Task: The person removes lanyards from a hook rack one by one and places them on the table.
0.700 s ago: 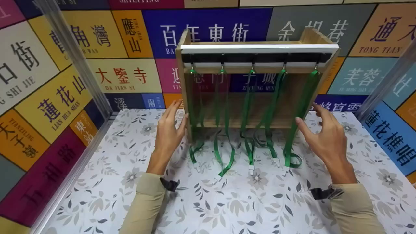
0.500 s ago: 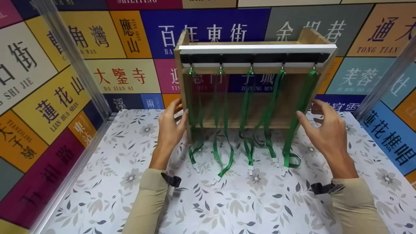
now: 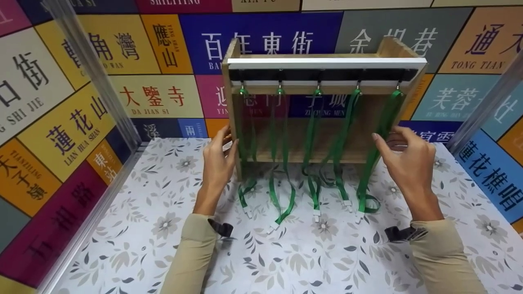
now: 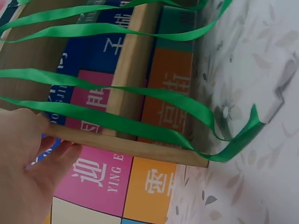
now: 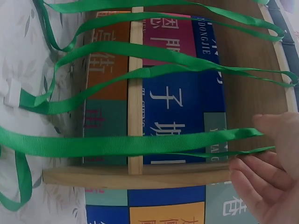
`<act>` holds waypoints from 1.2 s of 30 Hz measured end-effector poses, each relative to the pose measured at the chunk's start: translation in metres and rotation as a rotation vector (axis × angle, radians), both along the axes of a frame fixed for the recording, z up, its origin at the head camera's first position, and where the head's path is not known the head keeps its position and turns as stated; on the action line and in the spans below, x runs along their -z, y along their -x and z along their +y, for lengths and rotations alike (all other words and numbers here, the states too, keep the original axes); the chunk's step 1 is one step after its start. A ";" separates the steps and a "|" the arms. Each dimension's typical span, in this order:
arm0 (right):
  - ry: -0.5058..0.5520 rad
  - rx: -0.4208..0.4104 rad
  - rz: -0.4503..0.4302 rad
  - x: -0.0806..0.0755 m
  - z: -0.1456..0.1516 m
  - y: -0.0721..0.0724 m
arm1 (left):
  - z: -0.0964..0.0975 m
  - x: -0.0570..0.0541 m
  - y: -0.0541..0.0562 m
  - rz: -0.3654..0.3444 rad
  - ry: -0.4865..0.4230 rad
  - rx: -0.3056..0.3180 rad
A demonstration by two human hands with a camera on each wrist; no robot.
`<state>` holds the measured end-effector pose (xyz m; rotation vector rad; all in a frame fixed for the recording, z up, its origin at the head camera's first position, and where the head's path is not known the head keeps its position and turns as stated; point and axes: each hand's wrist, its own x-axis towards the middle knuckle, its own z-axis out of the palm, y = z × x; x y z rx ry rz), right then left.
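Note:
A wooden display rack [image 3: 310,139] stands in the middle of the table, with a white-and-black hook strip [image 3: 322,74] across its top front. Several green lanyards [image 3: 308,134] hang from its hooks, and their white plastic clips [image 3: 317,214] lie on the cloth. My left hand [image 3: 217,161] grips the rack's left side board [image 4: 135,148], thumb at the front edge and fingers behind. At the right side board [image 5: 140,178], my right hand [image 3: 408,163] has its fingers round the edge. Its thumb lies in front, close to the rightmost lanyard [image 5: 107,145].
White tablecloth [image 3: 286,261] with grey leaves and flowers covers the table. Behind the rack rises a wall of coloured sign panels [image 3: 153,96]. A clear post [image 3: 98,77] stands at the left corner, another post [image 3: 478,106] at the right.
Both hands have moved slightly inward toward the rack's side boards, and their fingers have curled closer to the wood. The rack and lanyards keep their places.

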<state>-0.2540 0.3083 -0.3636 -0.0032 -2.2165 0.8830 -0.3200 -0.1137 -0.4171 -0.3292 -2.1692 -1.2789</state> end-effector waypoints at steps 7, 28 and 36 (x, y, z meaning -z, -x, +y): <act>0.007 0.022 0.037 0.003 -0.005 0.001 | -0.003 0.004 0.000 0.001 0.014 0.004; 0.055 0.022 0.220 -0.038 0.011 -0.013 | 0.000 0.001 0.001 -0.005 0.033 -0.010; 0.038 0.072 0.192 -0.051 0.022 -0.019 | -0.003 0.002 -0.001 -0.007 0.018 -0.002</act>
